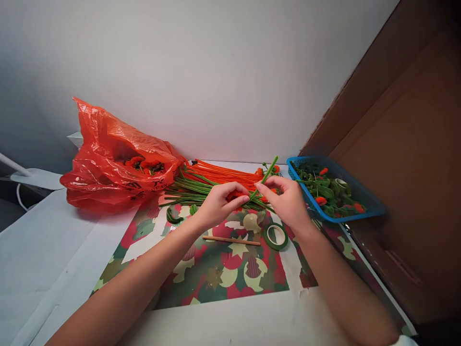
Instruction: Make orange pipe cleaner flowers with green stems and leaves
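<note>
A bright green fuzzy stem, resembling a pipe cleaner (pixel 272 166), slants up between my two hands. My left hand (pixel 224 203) pinches its lower end between thumb and fingertips. Higher up, the thumb and forefinger of my right hand (pixel 288 201) close on the same stem. Just behind the hands lie a bundle of orange fuzzy stems (pixel 219 172) and a bundle of green ones (pixel 194 186). A roll of green tape (pixel 267 236) lies below my right hand. Left of it rests a thin wooden stick (pixel 231 240). Small curled green pieces (pixel 175 218) sit near my left wrist.
A red plastic bag (pixel 104 139) holding orange flower pieces stands at the left. On the right, a blue basket (pixel 340 219) contains green leaves and orange flowers, beside a tall cardboard panel (pixel 403 154). A patterned sheet (pixel 216 283) covers part of the white table.
</note>
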`<action>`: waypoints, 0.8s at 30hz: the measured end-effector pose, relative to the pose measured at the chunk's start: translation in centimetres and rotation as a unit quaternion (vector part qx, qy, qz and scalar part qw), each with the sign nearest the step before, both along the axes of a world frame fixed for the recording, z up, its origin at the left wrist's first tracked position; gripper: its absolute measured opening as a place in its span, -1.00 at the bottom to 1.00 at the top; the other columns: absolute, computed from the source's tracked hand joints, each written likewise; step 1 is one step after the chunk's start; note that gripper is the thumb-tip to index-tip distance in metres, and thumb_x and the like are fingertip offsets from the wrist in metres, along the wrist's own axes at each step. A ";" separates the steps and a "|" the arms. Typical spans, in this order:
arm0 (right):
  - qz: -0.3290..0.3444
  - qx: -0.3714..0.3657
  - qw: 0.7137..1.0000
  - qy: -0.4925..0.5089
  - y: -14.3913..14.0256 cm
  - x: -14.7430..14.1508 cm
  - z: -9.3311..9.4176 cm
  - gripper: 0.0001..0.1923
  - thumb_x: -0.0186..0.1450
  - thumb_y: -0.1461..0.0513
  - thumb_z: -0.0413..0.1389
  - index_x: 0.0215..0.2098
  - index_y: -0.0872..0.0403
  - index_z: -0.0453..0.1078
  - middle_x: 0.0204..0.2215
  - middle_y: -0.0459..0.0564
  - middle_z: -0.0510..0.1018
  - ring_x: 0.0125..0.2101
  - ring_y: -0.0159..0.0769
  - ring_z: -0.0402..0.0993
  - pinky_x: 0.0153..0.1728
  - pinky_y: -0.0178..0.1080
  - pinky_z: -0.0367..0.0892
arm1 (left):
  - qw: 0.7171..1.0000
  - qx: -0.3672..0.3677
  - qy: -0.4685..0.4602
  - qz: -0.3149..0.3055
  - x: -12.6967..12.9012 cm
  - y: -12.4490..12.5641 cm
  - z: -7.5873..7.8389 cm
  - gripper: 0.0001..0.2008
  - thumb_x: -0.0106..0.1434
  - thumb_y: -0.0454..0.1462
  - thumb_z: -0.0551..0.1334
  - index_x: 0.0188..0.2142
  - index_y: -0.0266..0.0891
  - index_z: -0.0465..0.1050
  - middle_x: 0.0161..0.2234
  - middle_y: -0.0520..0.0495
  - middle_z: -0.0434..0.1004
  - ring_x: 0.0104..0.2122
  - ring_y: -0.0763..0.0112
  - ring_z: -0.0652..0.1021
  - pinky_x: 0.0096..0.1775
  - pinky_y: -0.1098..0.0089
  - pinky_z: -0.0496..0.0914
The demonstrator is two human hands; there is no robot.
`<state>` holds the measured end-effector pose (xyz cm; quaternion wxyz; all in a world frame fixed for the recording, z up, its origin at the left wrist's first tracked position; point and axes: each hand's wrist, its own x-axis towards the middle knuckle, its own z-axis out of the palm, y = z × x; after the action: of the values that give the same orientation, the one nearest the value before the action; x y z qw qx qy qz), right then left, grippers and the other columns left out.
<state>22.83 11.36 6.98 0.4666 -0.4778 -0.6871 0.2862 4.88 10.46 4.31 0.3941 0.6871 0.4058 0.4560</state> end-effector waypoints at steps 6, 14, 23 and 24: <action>0.045 -0.067 0.990 0.119 0.3 -0.2 -0.3 -0.83 0.12 0.14 0.25 -0.42 0.07 0.44 -0.49 -0.05 0.55 -0.43 -0.28 0.50 -0.33 -0.22 0.41 | 0.997 -0.045 0.002 -0.060 -0.4 0.0 0.5 -0.83 0.14 -0.18 0.33 -0.34 -0.24 0.48 -0.56 0.07 0.39 -0.58 0.53 0.37 -0.53 0.52 0.26; 0.045 -0.058 0.968 0.241 1.2 -0.1 -0.6 -0.82 0.20 0.11 0.17 -0.29 0.02 0.47 -0.47 -0.12 0.51 -0.36 -0.33 0.47 -0.20 -0.22 0.41 | 0.994 -0.046 -0.099 -0.002 -0.7 0.5 0.4 -0.79 0.16 -0.20 0.32 -0.24 -0.26 0.50 -0.38 -0.02 0.47 -0.45 0.48 0.45 -0.45 0.49 0.38; 0.019 0.203 0.933 -0.298 0.9 2.5 0.9 -0.73 0.29 0.31 0.06 -0.10 0.01 0.53 -0.39 -0.04 0.63 -0.36 -0.25 0.46 -0.18 -0.12 0.16 | 0.999 0.038 0.003 0.039 -0.9 0.5 0.6 -0.84 0.13 -0.24 0.34 -0.28 -0.21 0.60 -0.35 -0.08 0.54 -0.38 0.38 0.50 -0.39 0.44 0.39; 0.025 0.215 0.917 -0.336 0.9 2.7 0.9 -0.71 0.30 0.32 0.05 -0.10 -0.01 0.53 -0.38 -0.04 0.64 -0.35 -0.25 0.46 -0.18 -0.12 0.13 | 0.999 0.026 -0.003 0.046 -0.9 0.4 0.6 -0.82 0.12 -0.23 0.34 -0.27 -0.22 0.60 -0.36 -0.08 0.55 -0.40 0.38 0.49 -0.39 0.43 0.39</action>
<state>25.52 12.31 7.92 0.2926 -0.4167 -0.8600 -0.0346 4.02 10.91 4.95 0.3554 0.6764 0.4241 0.4861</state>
